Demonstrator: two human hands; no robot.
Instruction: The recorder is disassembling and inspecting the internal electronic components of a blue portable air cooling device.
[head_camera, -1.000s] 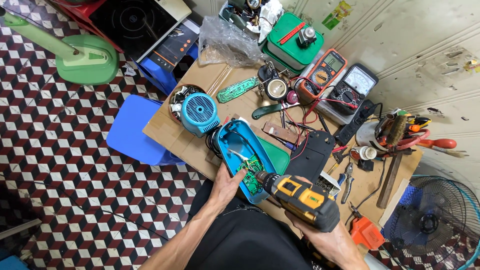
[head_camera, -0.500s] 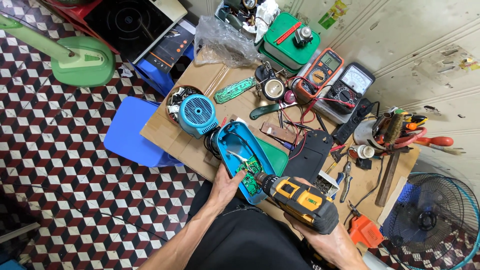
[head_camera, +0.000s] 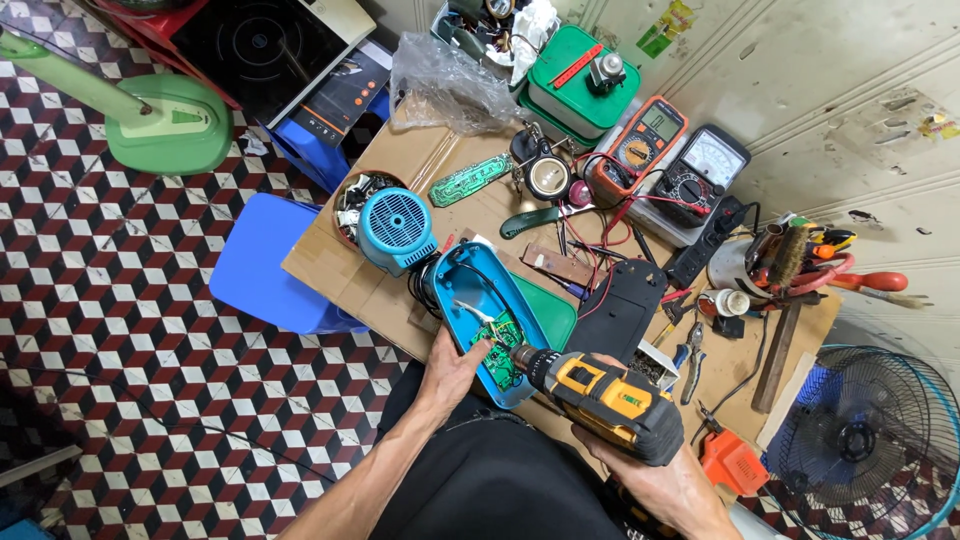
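An open blue plastic housing (head_camera: 462, 287) lies on the cardboard worktop, with a small green circuit board (head_camera: 497, 343) and white wires inside. My left hand (head_camera: 450, 372) grips the housing's near edge. My right hand (head_camera: 655, 482) holds a yellow and black cordless drill (head_camera: 600, 398), its tip resting on the circuit board. A round blue motor cover (head_camera: 397, 229) sits just beyond the housing.
Two multimeters (head_camera: 640, 150) with red and black leads, a green box (head_camera: 580, 85), a black cover (head_camera: 625, 310), pliers (head_camera: 690, 352) and a can of tools (head_camera: 775, 258) crowd the worktop. A blue stool (head_camera: 262, 265) and a green fan base (head_camera: 168, 122) stand at left, a fan (head_camera: 870, 440) at right.
The view has shifted slightly. Both hands, the drill and the housing stay in the same places.
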